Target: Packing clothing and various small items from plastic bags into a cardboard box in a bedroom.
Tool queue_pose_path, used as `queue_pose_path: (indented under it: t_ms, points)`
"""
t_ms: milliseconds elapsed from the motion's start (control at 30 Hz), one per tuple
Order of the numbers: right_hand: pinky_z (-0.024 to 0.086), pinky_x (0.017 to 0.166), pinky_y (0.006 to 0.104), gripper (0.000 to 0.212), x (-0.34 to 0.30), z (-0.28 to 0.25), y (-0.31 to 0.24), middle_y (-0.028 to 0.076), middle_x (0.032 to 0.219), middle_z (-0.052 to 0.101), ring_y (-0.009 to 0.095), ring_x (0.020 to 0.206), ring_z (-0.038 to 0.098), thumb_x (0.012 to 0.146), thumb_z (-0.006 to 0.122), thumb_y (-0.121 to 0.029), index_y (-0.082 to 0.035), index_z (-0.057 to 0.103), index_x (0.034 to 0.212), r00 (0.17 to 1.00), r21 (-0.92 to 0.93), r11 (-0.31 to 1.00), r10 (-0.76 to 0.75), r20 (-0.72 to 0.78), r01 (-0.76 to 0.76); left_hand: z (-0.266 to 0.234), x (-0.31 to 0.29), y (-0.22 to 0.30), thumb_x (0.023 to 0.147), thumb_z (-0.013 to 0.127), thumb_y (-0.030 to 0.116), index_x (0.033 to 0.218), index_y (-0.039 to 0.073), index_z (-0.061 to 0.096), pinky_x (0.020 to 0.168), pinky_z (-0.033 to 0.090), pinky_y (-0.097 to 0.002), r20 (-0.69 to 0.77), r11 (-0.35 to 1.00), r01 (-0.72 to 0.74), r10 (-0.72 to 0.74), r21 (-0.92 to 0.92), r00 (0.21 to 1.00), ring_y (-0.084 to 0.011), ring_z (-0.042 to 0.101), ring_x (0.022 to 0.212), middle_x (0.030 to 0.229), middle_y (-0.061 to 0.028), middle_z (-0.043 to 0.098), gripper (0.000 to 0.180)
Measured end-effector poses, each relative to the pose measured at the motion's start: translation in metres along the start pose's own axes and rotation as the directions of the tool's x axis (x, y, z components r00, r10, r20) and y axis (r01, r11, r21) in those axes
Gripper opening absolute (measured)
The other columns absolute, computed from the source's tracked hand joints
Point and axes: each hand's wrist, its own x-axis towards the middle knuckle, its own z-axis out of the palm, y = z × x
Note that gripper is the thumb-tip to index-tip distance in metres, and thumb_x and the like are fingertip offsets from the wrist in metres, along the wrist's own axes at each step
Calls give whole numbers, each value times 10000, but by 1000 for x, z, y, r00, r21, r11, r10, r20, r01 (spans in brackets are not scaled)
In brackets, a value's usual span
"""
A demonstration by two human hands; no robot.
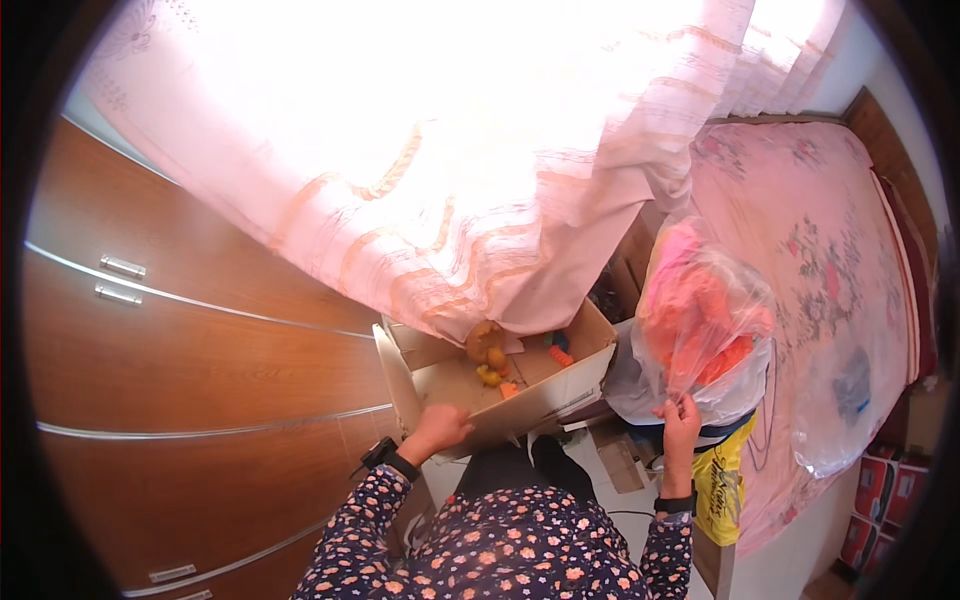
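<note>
A cardboard box (pixel 500 422) stands open in front of me, with a brown soft toy (pixel 485 343), a small yellow toy (pixel 489 375) and a few orange and blue pieces inside. My left hand (pixel 440 428) is closed over the near left edge of this box, its fingertips partly hidden. To the right, my right hand (pixel 682 418) pinches the gathered lower end of a clear plastic bag (pixel 752 300). Through the film show bright orange and pink soft items (pixel 695 310) that I cannot make out exactly.
A pale curtain (pixel 560 260) hangs down to the box's far side. Wooden drawers (pixel 220 370) fill the left. A bed with a pink floral cover (pixel 800 240) lies right, with a yellow bag (pixel 722 485) beside it. Red boxes (pixel 872 500) sit at far right.
</note>
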Motion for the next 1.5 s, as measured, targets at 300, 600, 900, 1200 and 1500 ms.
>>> queue_pose_path:
  t_ms: [300, 600, 900, 1200, 1500]
  points:
    - [484, 657, 240, 181, 1, 9, 1, 28, 802, 572, 93, 663, 568, 869, 528, -62, 25, 574, 1021, 997, -27, 998, 55, -54, -57, -3, -8, -14, 786, 616, 337, 800, 93, 626, 636, 480, -473, 87, 999, 37, -33, -36, 996, -359, 613, 729, 741, -154, 629, 244]
    - [485, 661, 239, 199, 4, 6, 8, 32, 835, 573, 94, 676, 569, 868, 525, -60, 24, 573, 1042, 998, -4, 998, 61, -29, -61, 11, -28, -21, 788, 616, 336, 809, 97, 617, 630, 479, -468, 33, 998, 21, -19, -59, 999, -357, 609, 722, 734, -149, 626, 241]
    - [483, 656, 246, 214, 10, -4, 21, 36, 848, 585, 98, 678, 573, 864, 532, -85, 27, 578, 1041, 999, 9, 1000, 10, 39, -11, 38, -69, 2, 789, 610, 324, 815, 91, 624, 666, 477, -464, 3, 983, 147, -147, -108, 989, -359, 607, 768, 775, -150, 636, 236]
    - [500, 670, 239, 212, 10, -8, 15, 48, 920, 591, 97, 708, 576, 864, 530, -63, 26, 589, 1047, 996, 89, 996, -8, 92, 0, 69, -101, 12, 784, 626, 356, 789, 85, 617, 627, 467, -473, -63, 951, 279, -289, -137, 955, -376, 599, 727, 731, -157, 626, 271]
    - [480, 644, 223, 216, 6, -9, 14, 38, 870, 603, 94, 687, 585, 861, 521, -62, 23, 593, 1046, 997, 99, 995, -23, 80, 15, 87, -117, 14, 788, 620, 391, 798, 88, 622, 637, 463, -472, -73, 894, 395, -417, -212, 906, -364, 605, 747, 753, -149, 633, 304]
